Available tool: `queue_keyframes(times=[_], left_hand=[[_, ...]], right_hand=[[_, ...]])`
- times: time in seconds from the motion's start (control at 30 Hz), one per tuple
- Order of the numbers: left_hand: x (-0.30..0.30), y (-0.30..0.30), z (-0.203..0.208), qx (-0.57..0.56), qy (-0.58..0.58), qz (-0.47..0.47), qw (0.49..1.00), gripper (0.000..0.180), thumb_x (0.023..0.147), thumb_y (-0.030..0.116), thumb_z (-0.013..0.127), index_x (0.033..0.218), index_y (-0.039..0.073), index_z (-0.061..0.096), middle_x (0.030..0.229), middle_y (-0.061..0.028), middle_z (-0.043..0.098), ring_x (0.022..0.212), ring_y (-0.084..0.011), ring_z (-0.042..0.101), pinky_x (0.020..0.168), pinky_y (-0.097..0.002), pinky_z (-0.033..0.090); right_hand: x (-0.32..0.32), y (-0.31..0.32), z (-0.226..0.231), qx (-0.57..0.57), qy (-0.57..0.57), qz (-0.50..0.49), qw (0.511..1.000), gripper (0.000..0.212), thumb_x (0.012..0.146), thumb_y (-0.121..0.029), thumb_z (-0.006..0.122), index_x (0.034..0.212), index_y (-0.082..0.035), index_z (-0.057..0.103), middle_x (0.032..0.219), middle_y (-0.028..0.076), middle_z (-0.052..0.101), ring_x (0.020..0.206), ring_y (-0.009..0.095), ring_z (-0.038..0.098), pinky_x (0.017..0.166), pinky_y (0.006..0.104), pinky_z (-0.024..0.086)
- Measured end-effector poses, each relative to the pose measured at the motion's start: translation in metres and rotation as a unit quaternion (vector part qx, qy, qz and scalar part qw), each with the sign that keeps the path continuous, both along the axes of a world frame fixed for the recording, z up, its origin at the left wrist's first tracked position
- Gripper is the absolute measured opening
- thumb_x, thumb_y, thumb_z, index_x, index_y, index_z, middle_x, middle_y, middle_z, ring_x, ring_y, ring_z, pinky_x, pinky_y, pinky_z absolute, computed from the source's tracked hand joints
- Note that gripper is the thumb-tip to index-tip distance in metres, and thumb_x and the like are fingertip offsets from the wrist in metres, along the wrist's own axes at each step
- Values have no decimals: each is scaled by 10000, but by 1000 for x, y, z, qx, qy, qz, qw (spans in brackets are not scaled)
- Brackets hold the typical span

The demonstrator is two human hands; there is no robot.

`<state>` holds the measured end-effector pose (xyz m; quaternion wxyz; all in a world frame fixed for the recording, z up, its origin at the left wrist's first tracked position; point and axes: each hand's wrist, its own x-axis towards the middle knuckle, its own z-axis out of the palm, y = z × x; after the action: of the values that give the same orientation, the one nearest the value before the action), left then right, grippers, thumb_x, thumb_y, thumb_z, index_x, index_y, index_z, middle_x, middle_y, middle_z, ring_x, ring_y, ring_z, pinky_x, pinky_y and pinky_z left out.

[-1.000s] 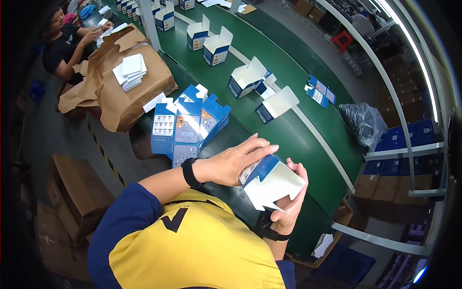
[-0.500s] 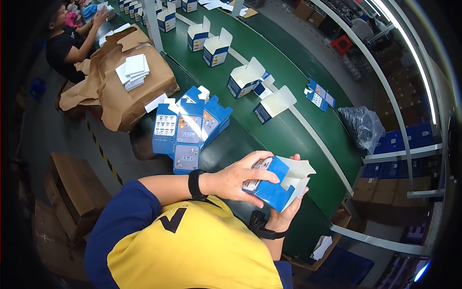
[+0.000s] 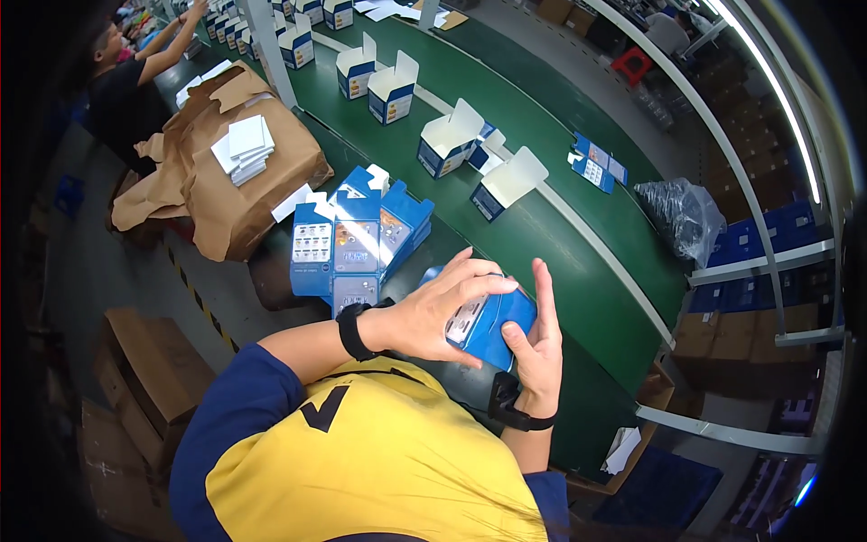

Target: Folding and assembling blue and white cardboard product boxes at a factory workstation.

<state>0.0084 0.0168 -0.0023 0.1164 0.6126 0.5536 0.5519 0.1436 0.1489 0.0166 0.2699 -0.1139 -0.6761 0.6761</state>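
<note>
A small blue cardboard box (image 3: 492,332) with printed sides is held in front of my chest. My left hand (image 3: 432,312) wraps round its left side, fingers over the top edge and thumb below. The palm of my right hand (image 3: 540,354) lies against the right end, its fingers stretched upward and its thumb pressing on the blue face. That end is hidden behind the hand. To the left of my hands, a stack of flat blue cartons (image 3: 357,237) lies on the table, partly covered by my left wrist.
Several open-topped blue and white boxes (image 3: 393,95) stand along the green conveyor belt (image 3: 578,257). A flat carton (image 3: 598,164) and a clear plastic bag (image 3: 680,221) lie on the far right side. White booklets (image 3: 246,144) rest on a brown paper-wrapped bundle (image 3: 212,181). Another person (image 3: 135,77) works at far left.
The box's open white flaps, which faced right, no longer show. My right hand has come up from beneath the box to its right end. The far-left person's arms have risen.
</note>
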Motion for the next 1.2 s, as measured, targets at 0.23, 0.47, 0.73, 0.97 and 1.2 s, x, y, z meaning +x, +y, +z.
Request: queue_keyframes(times=[0.23,0.47,0.73,0.97,1.2], left_hand=[[-6,-9,4,-49,56,-32,997,948,602,313,855,1356,137,307,1304,-167,379,1233,-358,389,1101,-565,104],[-8,-5,5,-54,16,-53,997,1008,628,349,832,1406,115,235,1344,-194,336,1266,-382,336,1093,-570,110],[17,5,-17,-24,-37,-20,999,1037,643,334,824,1435,112,193,1395,-220,261,1308,-409,268,1074,-558,189],[-7,24,-11,117,224,-74,965,889,673,147,762,1413,276,286,1440,-177,242,1340,-401,240,1048,-553,273],[-35,-16,0,-241,337,79,907,901,644,164,785,1403,292,316,1461,-164,267,1347,-338,283,1074,-561,205]], right_hand=[[-4,4,-1,44,-144,60,987,555,769,-138,738,1261,4,523,1272,164,530,1150,242,517,1016,339,353],[-3,2,-9,-14,-61,67,996,573,917,-362,552,1350,-10,423,1220,164,566,1075,252,571,938,320,422],[-1,-4,-4,31,-43,-62,997,780,929,-600,285,1463,-47,150,1277,154,493,1049,232,548,912,310,435],[29,33,-78,-247,-96,-41,963,809,896,-560,454,1428,-2,207,1258,175,500,1045,251,562,907,352,462],[8,86,-74,-337,-186,41,922,795,701,-105,744,1352,26,306,1261,176,491,1155,239,501,998,342,393]])
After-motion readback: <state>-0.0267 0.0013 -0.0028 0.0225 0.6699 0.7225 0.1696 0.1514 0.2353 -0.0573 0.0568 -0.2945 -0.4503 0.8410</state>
